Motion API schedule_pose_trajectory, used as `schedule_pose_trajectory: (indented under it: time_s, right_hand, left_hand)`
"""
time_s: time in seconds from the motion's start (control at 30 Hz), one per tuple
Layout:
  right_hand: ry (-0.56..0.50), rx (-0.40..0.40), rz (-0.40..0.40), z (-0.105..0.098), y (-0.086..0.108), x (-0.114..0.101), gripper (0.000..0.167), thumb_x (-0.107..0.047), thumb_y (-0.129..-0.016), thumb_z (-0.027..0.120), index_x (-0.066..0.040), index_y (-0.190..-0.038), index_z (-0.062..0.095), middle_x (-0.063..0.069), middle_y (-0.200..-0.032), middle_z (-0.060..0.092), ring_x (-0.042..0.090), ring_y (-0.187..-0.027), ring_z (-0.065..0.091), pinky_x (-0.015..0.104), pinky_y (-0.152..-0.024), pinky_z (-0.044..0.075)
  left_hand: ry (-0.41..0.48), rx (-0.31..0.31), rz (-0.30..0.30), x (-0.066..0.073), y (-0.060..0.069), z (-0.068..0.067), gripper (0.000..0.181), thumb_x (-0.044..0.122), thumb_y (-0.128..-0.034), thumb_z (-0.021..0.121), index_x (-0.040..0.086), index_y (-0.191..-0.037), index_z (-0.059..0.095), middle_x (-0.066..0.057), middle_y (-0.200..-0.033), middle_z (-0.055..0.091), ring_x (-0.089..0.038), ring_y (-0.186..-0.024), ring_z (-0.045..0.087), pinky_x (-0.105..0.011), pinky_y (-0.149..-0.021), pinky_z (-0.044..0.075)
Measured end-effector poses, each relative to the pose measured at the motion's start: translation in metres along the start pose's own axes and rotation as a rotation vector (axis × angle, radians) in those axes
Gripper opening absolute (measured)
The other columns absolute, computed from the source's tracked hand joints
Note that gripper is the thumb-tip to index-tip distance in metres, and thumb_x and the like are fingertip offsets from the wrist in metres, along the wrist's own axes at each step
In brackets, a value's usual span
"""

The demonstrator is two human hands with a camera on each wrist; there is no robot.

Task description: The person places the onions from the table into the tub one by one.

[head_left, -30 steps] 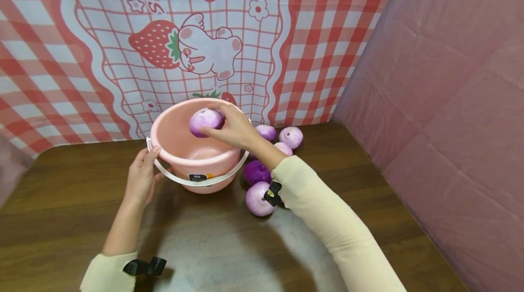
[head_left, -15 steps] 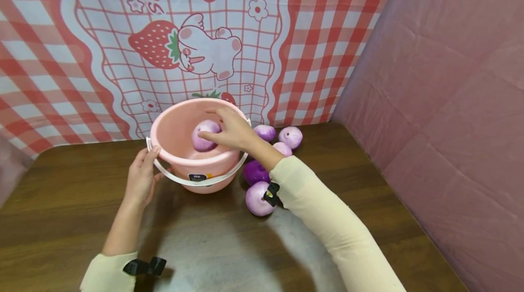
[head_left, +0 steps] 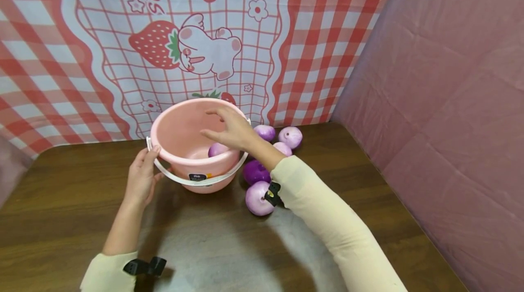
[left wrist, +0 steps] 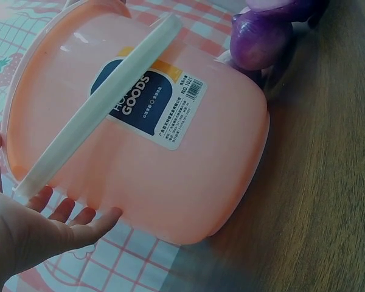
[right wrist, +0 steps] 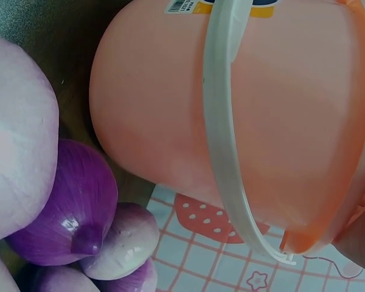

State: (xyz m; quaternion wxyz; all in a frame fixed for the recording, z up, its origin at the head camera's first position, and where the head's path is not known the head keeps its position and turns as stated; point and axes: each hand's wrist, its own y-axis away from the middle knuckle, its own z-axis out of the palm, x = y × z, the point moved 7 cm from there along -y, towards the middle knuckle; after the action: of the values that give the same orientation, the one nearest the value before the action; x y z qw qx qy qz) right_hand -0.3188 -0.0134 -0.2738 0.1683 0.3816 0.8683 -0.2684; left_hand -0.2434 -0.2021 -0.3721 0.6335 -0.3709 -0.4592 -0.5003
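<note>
A pink bucket (head_left: 204,171) with a white handle (head_left: 180,181) stands at the back of the table. The left hand (head_left: 141,178) grips its left rim, thumb on top and fingers outside; the left wrist view shows this hand (left wrist: 42,234) beside the bucket wall (left wrist: 188,188). Over the bucket's mouth is the right hand (head_left: 231,130), fingers spread and holding nothing. Below it, inside the bucket, lies a purple onion (head_left: 217,149), partly hidden by the front rim. The right wrist view shows only the edge of the right hand (right wrist: 360,240) at the bucket's rim.
Several onions sit right of the bucket, among them a dark purple one (head_left: 256,172), a pale one in front (head_left: 259,198) and another at the back (head_left: 290,138). A strawberry-print cloth (head_left: 258,46) hangs behind the wooden table (head_left: 73,201), with a pink cloth (head_left: 442,78) at the right.
The right hand has let go of the onion, which dropped into the bucket and moved toward its front right side. The left hand has stayed on the rim.
</note>
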Motion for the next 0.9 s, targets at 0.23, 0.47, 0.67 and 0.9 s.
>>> schedule_pose_trajectory:
  time_s: [0.23,0.47,0.67,0.9]
  right_hand:
    - [-0.006,-0.003,0.057,-0.008,0.003,0.005,0.054,-0.037,-0.084,0.067,-0.011,-0.129,0.052,0.006,-0.13,0.055,0.021,-0.113,0.055,0.031,-0.095,0.049]
    - [0.014,0.011,0.093,-0.019,0.004,0.011,0.051,-0.037,-0.085,0.066,-0.013,-0.128,0.055,0.009,-0.127,0.057,0.022,-0.111,0.054,0.034,-0.092,0.05]
    - [0.015,0.03,0.104,-0.029,0.007,0.016,0.051,-0.038,-0.085,0.066,-0.012,-0.127,0.055,0.01,-0.128,0.056,0.024,-0.111,0.055,0.035,-0.091,0.05]
    - [0.022,0.074,0.107,-0.043,0.013,0.024,0.051,-0.039,-0.084,0.066,-0.012,-0.126,0.056,0.009,-0.128,0.057,0.024,-0.109,0.057,0.034,-0.091,0.051]
  left_hand:
    - [-0.024,-0.006,0.002,-0.001,0.0,0.0,0.017,0.027,-0.097,0.049,0.014,-0.106,0.05,0.006,-0.105,0.048,-0.006,-0.097,0.048,-0.02,-0.071,0.056]
    - [-0.007,0.0,0.005,0.0,0.0,0.0,0.012,0.027,-0.0966,0.05,0.016,-0.103,0.052,0.007,-0.101,0.05,-0.005,-0.093,0.05,-0.02,-0.071,0.056]
    - [0.004,0.016,0.0,0.0,0.0,-0.001,0.01,0.027,-0.0961,0.051,0.018,-0.101,0.053,0.008,-0.098,0.051,-0.005,-0.089,0.051,-0.02,-0.069,0.056]
    - [0.0,0.024,0.0,0.0,0.0,-0.001,0.007,0.027,-0.096,0.05,0.021,-0.098,0.055,0.007,-0.1,0.049,-0.004,-0.09,0.05,-0.02,-0.07,0.056]
